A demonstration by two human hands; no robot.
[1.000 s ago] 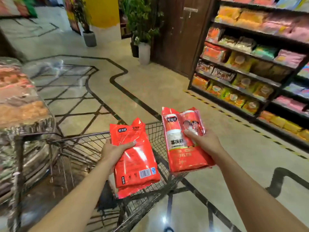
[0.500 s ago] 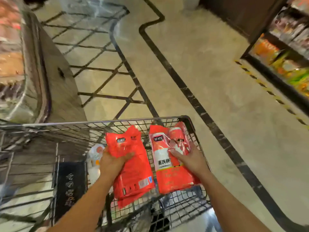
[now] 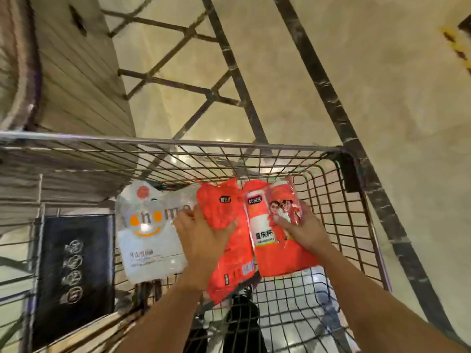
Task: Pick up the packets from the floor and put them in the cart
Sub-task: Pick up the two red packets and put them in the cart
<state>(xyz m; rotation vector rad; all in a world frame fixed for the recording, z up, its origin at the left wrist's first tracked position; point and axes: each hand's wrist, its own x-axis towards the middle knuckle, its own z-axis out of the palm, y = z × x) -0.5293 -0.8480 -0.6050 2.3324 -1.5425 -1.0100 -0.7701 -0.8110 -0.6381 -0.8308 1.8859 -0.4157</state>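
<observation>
Inside the wire cart, the left hand gripped a plain red packet, hiding its middle; the right hand gripped a printed red packet. A clear packet lay beside them, its print blurred.

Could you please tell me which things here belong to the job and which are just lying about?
Job:
left hand holding plain red packet
right hand holding printed red packet
cart

Lying about:
clear packet, in the cart
black sign
counter
</observation>
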